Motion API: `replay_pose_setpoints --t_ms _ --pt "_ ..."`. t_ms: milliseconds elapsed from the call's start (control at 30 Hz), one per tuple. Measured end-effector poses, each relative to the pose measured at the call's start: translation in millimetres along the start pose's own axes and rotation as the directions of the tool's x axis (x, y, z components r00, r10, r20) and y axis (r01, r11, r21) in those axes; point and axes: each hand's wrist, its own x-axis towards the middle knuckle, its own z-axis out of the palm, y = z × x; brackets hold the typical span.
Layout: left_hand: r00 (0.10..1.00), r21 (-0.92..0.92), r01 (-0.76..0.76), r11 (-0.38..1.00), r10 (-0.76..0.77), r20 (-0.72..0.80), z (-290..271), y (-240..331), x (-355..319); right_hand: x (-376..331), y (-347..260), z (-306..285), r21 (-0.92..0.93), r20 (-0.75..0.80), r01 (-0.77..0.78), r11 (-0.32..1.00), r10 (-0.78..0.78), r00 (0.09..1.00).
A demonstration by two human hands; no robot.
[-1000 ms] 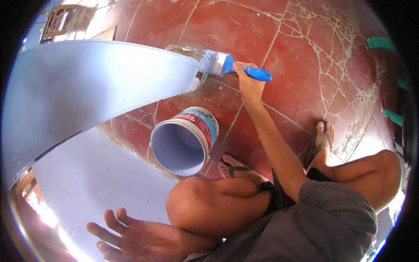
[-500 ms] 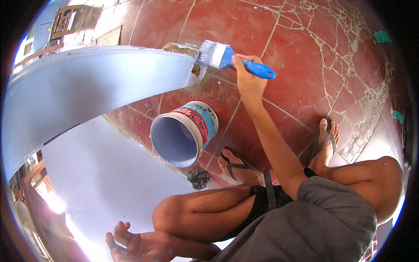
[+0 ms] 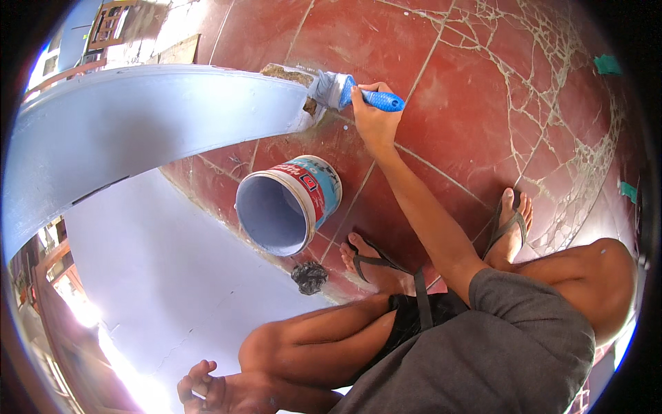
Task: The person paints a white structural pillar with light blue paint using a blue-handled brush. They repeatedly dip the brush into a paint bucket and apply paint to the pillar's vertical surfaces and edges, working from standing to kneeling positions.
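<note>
My right hand (image 3: 377,125) grips a paintbrush (image 3: 383,101) by its blue handle. The brush's grey, paint-coated bristles meet the broken lower end of a pale blue wall post (image 3: 207,100), where rough brown patches show. Below the brush, a round paint bucket (image 3: 325,185) with a red, white and blue label stands on the floor, its mouth facing me and its inside coated pale blue. My left hand (image 3: 205,390) hangs beside my left knee with loosely bent fingers apart and nothing in them.
Red floor tiles (image 3: 358,41) run around the post, with a cracked mosaic stretch at the right. A crumpled dark lump (image 3: 309,277) lies beside the bucket, near the pale blue wall (image 3: 172,262). My sandalled feet (image 3: 376,265) rest on the tiles. Wooden furniture (image 3: 110,24) stands far left.
My right hand has moved left with the paintbrush, and its bristles now press and bend against the post's end. The left hand has shifted slightly, its fingers a little more bent.
</note>
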Motion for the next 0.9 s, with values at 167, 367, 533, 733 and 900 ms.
replay_pose_setpoints --t_ms 167,367,533,733,900 --pt "0.998 0.011 -0.068 0.998 0.068 0.019 0.2 6.6 4.0 13.9 -4.3 3.8 -0.024 -0.014 0.091 0.996 -0.091 0.996" --pt "0.998 -0.062 -0.054 0.997 0.055 0.007 -3.5 8.8 5.8 -44.8 5.7 5.2 0.049 -0.02 0.151 0.987 -0.15 0.988" --pt "0.996 -0.09 0.001 0.996 -0.009 -0.089 -0.1 11.7 7.6 -70.4 15.6 -13.3 -0.033 0.024 -0.068 0.997 0.068 0.997" --pt "0.995 -0.149 -0.03 0.988 0.015 -0.1 -9.8 12.2 4.5 -19.1 1.5 2.5 0.152 -0.102 0.044 0.987 -0.029 0.994" --pt "0.991 -0.083 -0.01 0.996 -0.002 -0.136 -5.1 17.1 5.5 -53.5 7.6 -4.3 0.077 0.009 -0.084 0.994 0.084 0.996"
